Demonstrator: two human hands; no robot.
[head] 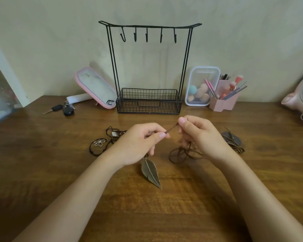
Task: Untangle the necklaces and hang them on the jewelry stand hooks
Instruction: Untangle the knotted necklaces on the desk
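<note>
My left hand [142, 142] and my right hand [198, 133] pinch a short stretch of brown cord [171, 129] taut between them, just above the wooden table [164, 206]. A bronze leaf pendant [150, 173] hangs from the cord under my left hand, and loose loops of the cord [180, 154] lie below my right hand. A tangle of black cord with a silver flower pendant [100, 142] lies left of my hands. Another bronze necklace [233, 140] lies right of them. The black wire jewelry stand [150, 67] stands behind, all its hooks [146, 36] bare.
Keys [63, 108] and a pink tilted mirror [96, 88] sit to the stand's left. A clear box of sponges [201, 86] and a pink brush holder [224, 96] stand to its right. A pink fan [301, 100] is at the far right edge.
</note>
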